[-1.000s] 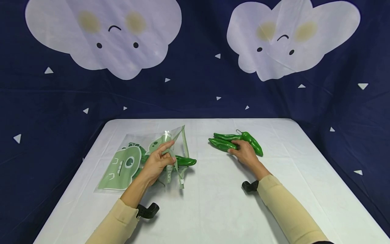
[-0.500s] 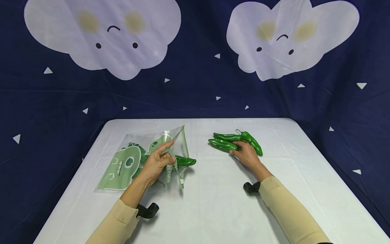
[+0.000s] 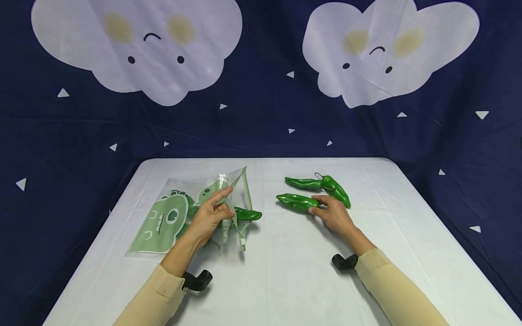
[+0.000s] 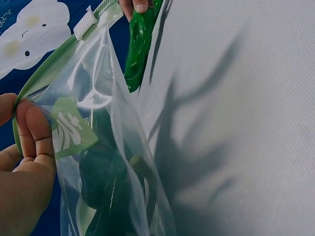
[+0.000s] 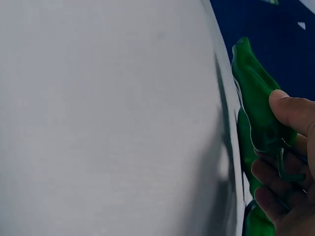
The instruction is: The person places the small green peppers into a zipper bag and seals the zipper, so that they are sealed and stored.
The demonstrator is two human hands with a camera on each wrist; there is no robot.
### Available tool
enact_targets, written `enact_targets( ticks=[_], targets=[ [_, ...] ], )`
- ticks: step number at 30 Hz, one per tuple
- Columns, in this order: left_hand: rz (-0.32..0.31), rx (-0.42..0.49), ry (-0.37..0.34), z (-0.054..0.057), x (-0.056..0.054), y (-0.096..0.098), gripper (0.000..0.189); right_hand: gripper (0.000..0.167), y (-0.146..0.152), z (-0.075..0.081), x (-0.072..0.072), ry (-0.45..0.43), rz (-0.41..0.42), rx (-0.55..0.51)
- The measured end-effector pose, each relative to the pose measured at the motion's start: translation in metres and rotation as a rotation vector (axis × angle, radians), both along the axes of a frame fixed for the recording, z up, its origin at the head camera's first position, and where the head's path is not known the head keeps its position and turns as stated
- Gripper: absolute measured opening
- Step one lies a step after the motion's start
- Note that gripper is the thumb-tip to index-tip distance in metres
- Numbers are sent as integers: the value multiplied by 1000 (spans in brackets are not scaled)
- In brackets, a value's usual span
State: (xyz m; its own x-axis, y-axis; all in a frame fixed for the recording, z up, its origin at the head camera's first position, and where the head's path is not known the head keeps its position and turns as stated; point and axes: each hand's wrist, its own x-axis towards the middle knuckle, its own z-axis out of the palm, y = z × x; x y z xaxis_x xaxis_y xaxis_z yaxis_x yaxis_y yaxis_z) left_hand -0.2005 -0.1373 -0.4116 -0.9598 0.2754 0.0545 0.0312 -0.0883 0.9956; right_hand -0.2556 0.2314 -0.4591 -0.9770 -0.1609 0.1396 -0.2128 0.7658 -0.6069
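Note:
On the left of the table, my left hand [image 3: 210, 219] pinches the rim of a clear zip bag [image 4: 110, 142] printed with green cartoon figures. Green peppers show through the bag's plastic, and one pepper [image 3: 248, 214] pokes out toward its mouth. My right hand [image 3: 333, 215] grips a glossy green pepper [image 3: 297, 202] by its stem end, thumb on one side and fingers on the other. The right wrist view shows the held pepper [image 5: 256, 96] with its curved stem near the palm. Just behind lie two more green peppers, one pointing left [image 3: 303, 183] and one slanting right [image 3: 336, 191].
A white cloth covers the table [image 3: 277, 280]. Behind it hangs a dark blue curtain [image 3: 261, 90] with pale clouds and small triangles. A white zip slider [image 4: 84, 23] sits on the bag's green edge.
My right hand has drawn the gripped pepper slightly toward me, away from the two behind it, opening a gap. My left hand and the bag stay in place.

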Motion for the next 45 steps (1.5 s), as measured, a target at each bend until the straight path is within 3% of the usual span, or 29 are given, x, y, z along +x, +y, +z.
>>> enact_targets(
  ticks=[11,20,28,45],
  targets=[
    [-1,-1,2,2,0,0,70,46,-9,9,32,3,99,-75],
    [3,5,1,3,1,1,70,45,-15,10,47,17,149,-114],
    [6,5,5,3,2,1,69,44,-18,13,52,35,166,-128],
    [0,-2,19,2,2,3,69,46,-32,16,48,65,199,-163]
  ],
)
